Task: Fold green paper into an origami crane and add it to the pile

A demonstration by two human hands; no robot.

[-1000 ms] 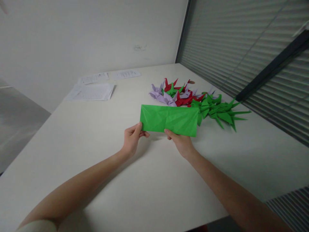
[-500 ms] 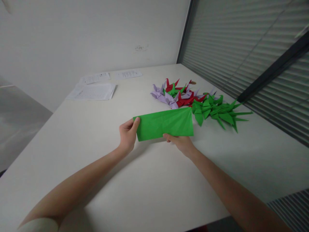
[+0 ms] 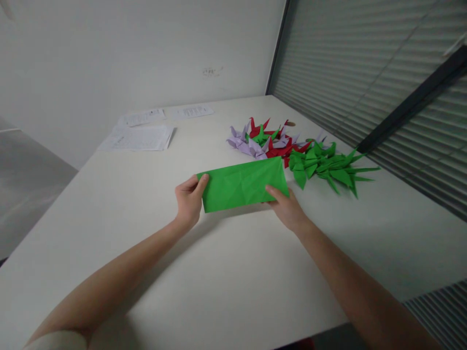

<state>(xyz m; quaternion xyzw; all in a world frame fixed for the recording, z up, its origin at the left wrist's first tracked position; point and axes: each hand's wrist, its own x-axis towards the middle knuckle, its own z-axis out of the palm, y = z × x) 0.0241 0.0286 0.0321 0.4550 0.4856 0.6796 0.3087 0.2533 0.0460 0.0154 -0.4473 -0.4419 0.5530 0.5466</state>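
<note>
A green sheet of origami paper (image 3: 237,187), folded into a long rectangle with faint creases, is held up above the white table (image 3: 219,272). My left hand (image 3: 189,197) pinches its left end, thumb on the near face and fingers behind. At the lower right corner my right hand (image 3: 288,209) grips the paper, its thumb lying on the near face. The fingers behind the paper are mostly hidden. Just beyond its right end lies a pile of green folded paper cranes (image 3: 321,165).
Purple paper cranes (image 3: 239,141) and red paper cranes (image 3: 282,149) are heaped behind the green ones. Printed sheets (image 3: 140,138) lie at the far left of the table. A wall (image 3: 146,48) stands behind, and window blinds (image 3: 350,73) run along the right side.
My right hand has slid rightward from the middle of the paper's lower edge to its lower right corner. The paper has shifted slightly left and tilts a little more.
</note>
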